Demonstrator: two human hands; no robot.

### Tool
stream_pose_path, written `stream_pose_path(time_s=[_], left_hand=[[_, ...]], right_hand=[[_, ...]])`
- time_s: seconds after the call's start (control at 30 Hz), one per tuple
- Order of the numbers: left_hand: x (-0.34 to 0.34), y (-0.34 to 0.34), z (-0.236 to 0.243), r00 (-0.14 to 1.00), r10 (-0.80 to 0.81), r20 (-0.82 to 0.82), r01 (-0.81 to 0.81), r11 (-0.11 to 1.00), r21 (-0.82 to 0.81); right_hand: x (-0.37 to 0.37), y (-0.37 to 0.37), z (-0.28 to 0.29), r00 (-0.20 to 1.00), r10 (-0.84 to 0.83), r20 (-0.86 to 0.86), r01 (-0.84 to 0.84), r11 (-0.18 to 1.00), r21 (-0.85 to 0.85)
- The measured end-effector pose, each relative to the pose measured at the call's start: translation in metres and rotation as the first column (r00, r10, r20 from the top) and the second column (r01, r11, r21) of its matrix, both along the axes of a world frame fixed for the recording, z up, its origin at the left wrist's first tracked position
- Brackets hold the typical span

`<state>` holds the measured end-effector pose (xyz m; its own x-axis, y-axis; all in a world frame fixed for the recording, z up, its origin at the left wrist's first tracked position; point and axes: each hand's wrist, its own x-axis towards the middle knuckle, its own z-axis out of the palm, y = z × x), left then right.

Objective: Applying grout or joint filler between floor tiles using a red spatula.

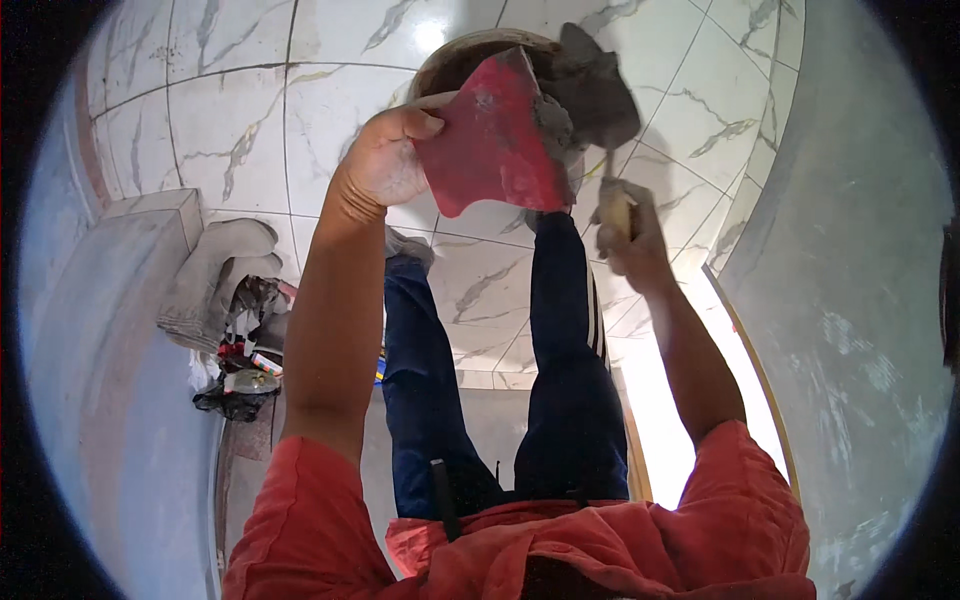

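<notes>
My left hand (390,160) grips a red flat board (485,145) by its left side, with grey wet mortar (550,120) along its right edge. To its right, my right hand (630,230) is closed on the wooden handle of a trowel (600,100), whose grey-coated blade is raised beside the board and slightly blurred. Behind both lies a round bucket (450,65), its inside mostly hidden by the board and the trowel.
My legs and shoes stand on white veined tiles (230,120). At the left are grey folded sacks (210,270) and bags with small items (245,385) by a pale wall (110,340). A grey wall (850,300) rises at the right, beside a bright opening.
</notes>
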<state>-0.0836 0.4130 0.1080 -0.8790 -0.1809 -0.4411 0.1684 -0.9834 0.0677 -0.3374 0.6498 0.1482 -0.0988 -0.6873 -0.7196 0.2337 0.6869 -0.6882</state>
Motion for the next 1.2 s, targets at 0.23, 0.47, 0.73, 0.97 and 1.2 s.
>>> stream_pose_path(time_s=[0.23, 0.47, 0.73, 0.97, 1.2], left_hand=[[-0.003, 0.001, -0.001, 0.997, -0.013, 0.074, 0.017, 0.999, -0.051], [0.021, 0.011, -0.008, 0.919, -0.021, 0.393, 0.105, 0.976, -0.192], [0.019, 0.011, -0.013, 0.945, -0.011, 0.328, 0.070, 0.983, -0.170], [0.016, 0.019, -0.009, 0.852, -0.038, 0.522, 0.153, 0.972, -0.178], [0.001, 0.037, -0.010, 0.966, -0.056, 0.254, 0.047, 0.998, 0.041]], right_hand=[[0.036, 0.002, 0.016, 0.867, -0.230, 0.441, 0.223, 0.972, 0.070], [0.029, 0.001, 0.029, 0.874, -0.265, 0.407, 0.264, 0.963, 0.060], [0.015, -0.009, 0.028, 0.989, -0.112, 0.096, 0.108, 0.993, 0.049], [0.019, -0.003, 0.019, 0.999, 0.007, -0.032, -0.004, 0.997, 0.082], [0.021, 0.022, -0.012, 0.792, 0.189, -0.581, -0.308, 0.945, -0.113]])
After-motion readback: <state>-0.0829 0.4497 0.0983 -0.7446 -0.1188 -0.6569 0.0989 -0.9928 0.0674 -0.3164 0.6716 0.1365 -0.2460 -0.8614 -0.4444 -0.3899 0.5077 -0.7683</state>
